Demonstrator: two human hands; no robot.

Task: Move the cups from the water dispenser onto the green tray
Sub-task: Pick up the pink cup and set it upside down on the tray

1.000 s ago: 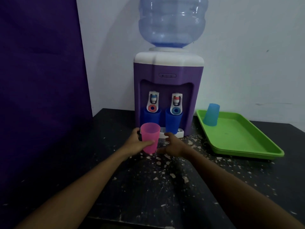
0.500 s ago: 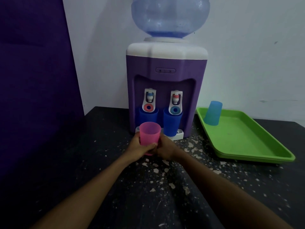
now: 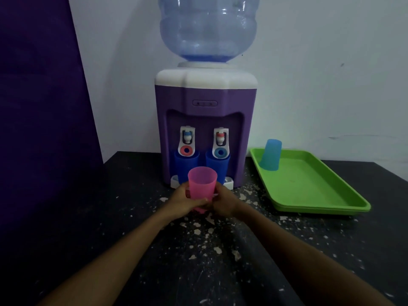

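Observation:
A pink cup (image 3: 202,182) stands upright just in front of the purple water dispenser (image 3: 205,100), gripped from both sides. My left hand (image 3: 183,202) wraps its left side and my right hand (image 3: 224,200) wraps its right side; its base is hidden by my fingers. Two dark blue cups sit under the taps, one on the left (image 3: 180,167) and one on the right (image 3: 221,165). The green tray (image 3: 313,193) lies to the right, with a light blue cup (image 3: 270,154) upside down at its far left corner.
A large water bottle (image 3: 208,27) tops the dispenser. The black tabletop (image 3: 198,250) is flecked with white chips. A purple panel (image 3: 42,118) rises along the left side. A white wall stands behind.
My right hand came in from the table and closed on the pink cup's right side, joining my left hand. The view shifted closer to the dispenser.

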